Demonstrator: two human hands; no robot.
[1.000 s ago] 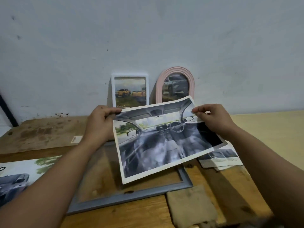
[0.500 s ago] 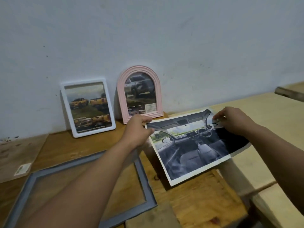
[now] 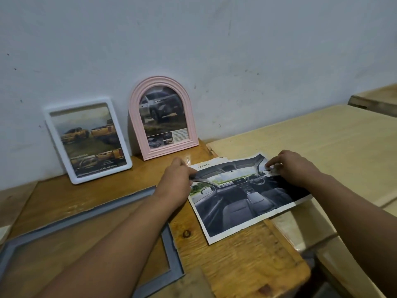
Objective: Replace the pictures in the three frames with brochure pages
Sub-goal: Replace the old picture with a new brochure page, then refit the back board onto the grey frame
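head view: both hands pinch the far corners of a car-interior brochure page [image 3: 247,198], left hand [image 3: 177,182] at its left corner, right hand [image 3: 292,167] at its right. the page lies across the brown wooden table [image 3: 236,265] and a paler table [image 3: 322,136]. a white frame [image 3: 48,125] and pink arched frame [image 3: 134,117] lean on the wall; a grey frame [image 3: 171,250] lies flat.

Scuffed pale wall [image 3: 214,39], glossy wooden table [image 3: 236,265], lighter tabletop [image 3: 333,136] alongside
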